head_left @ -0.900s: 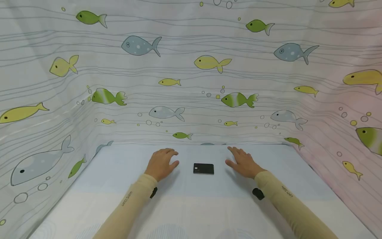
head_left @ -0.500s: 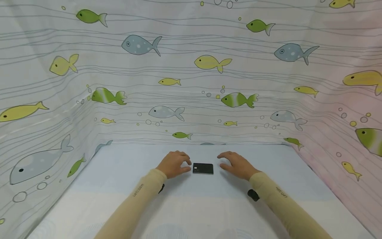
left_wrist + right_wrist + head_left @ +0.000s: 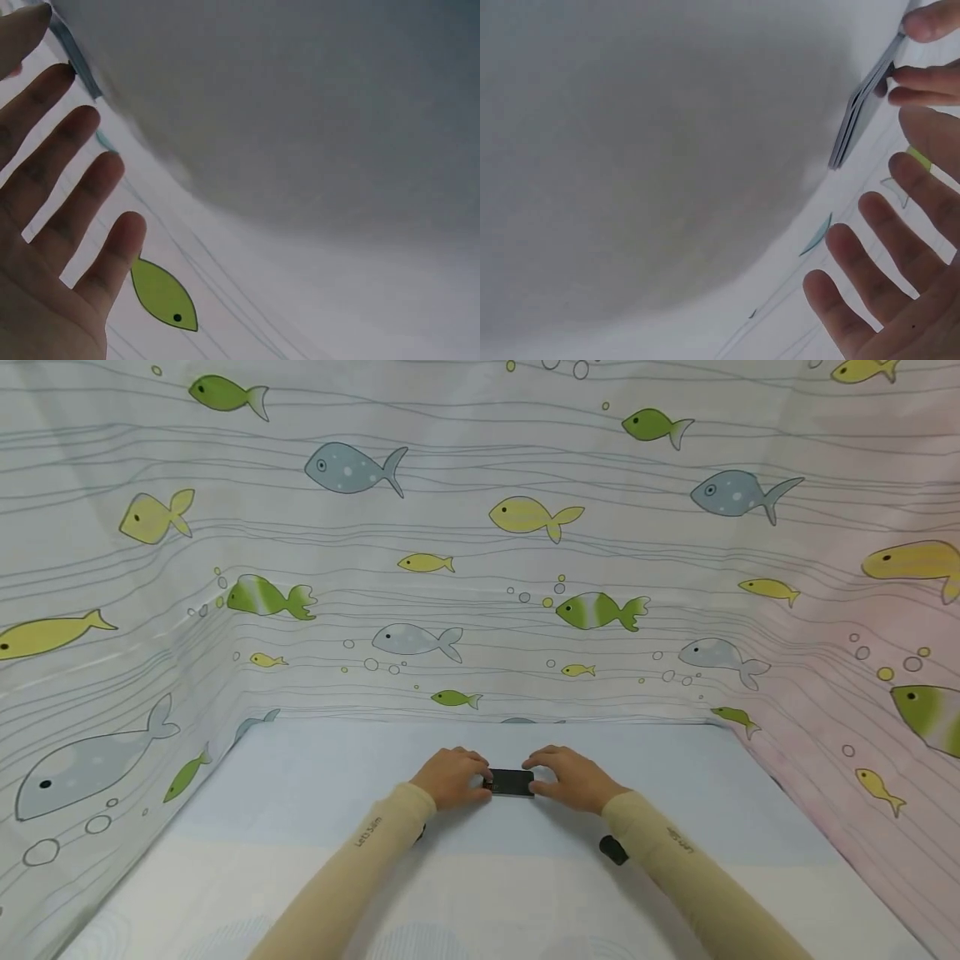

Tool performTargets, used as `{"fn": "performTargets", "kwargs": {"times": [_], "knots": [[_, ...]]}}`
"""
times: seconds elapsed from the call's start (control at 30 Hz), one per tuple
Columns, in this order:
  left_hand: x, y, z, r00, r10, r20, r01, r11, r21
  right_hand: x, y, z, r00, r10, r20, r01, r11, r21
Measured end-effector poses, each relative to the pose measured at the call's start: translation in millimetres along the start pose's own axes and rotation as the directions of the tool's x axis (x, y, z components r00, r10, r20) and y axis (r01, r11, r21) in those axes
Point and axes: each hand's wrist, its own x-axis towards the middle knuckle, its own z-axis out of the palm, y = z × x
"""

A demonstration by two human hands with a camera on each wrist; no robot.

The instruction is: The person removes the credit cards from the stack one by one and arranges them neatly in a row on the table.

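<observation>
A small stack of bank cards (image 3: 512,782), black on top, lies flat on the light cloth between the two hands. The right wrist view shows its thin layers (image 3: 855,120) edge-on. My left hand (image 3: 452,779) is at the left end of the stack, thumb at the near edge and fingertips over the far side, pinching it and covering part of the top. My right hand (image 3: 573,781) curves around the right end, thumb tip close by the edge. In the right wrist view, the right fingers (image 3: 877,247) are spread and look apart from the cards.
Fish-print cloth walls (image 3: 480,643) enclose the white and pale blue tabletop (image 3: 480,893) at the back and both sides. A dark wrist-worn device (image 3: 613,849) hangs under the right wrist.
Both hands have moved inward from either side, the left reaching the left end of the cards, the right closing on the other end. The cards stay about where they were.
</observation>
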Motion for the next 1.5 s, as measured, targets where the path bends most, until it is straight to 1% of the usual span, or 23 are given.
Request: {"fn": "performTargets", "kwargs": {"times": [0.23,0.4,0.57,0.67,0.77,0.93,1.1,1.23,1.37,1.5], "knots": [[-0.4,-2.9,3.9,1.0,-0.008,0.01,0.008,1.0,0.022,8.3,-4,8,0.999,-0.008,0.032,0.009,0.999,-0.042],[0.0,-3.4,4.1,1.0,-0.009,0.013,0.009,1.0,0.029,8.5,-5,12,0.999,-0.013,0.038,0.016,0.997,-0.077],[-1.3,-0.1,1.8,1.0,-0.009,0.02,0.008,0.999,0.035,5.0,-6,12,0.999,-0.01,0.054,0.014,0.998,-0.064],[-2.0,1.4,0.8,1.0,-0.015,0.017,0.014,0.999,0.032,4.5,-6,13,0.999,-0.022,0.045,0.025,0.998,-0.055],[-2.0,1.4,1.0,0.999,-0.027,0.022,0.026,1.0,0.012,4.8,-5,14,0.999,-0.027,0.043,0.029,0.998,-0.05],[-1.4,-1.0,5.0,0.998,-0.042,0.041,0.043,0.998,-0.036,5.1,-3,16,0.999,-0.009,0.051,0.012,0.998,-0.056],[-2.1,-3.7,6.4,0.997,-0.067,0.048,0.071,0.994,-0.081,6.3,-5,15,0.999,-0.01,0.047,0.011,1.0,-0.028],[-4.1,-2.7,3.9,0.997,-0.07,0.036,0.073,0.992,-0.1,7.1,-5,14,0.999,0.001,0.049,0.0,1.0,-0.014],[-5.1,-1.0,2.6,0.997,-0.07,0.035,0.074,0.99,-0.122,6.7,-5,15,0.998,0.002,0.055,-0.001,1.0,-0.02],[-4.7,-0.6,2.7,0.997,-0.075,0.036,0.078,0.991,-0.111,5.1,-5,15,0.999,-0.003,0.044,0.004,1.0,-0.029]]}}
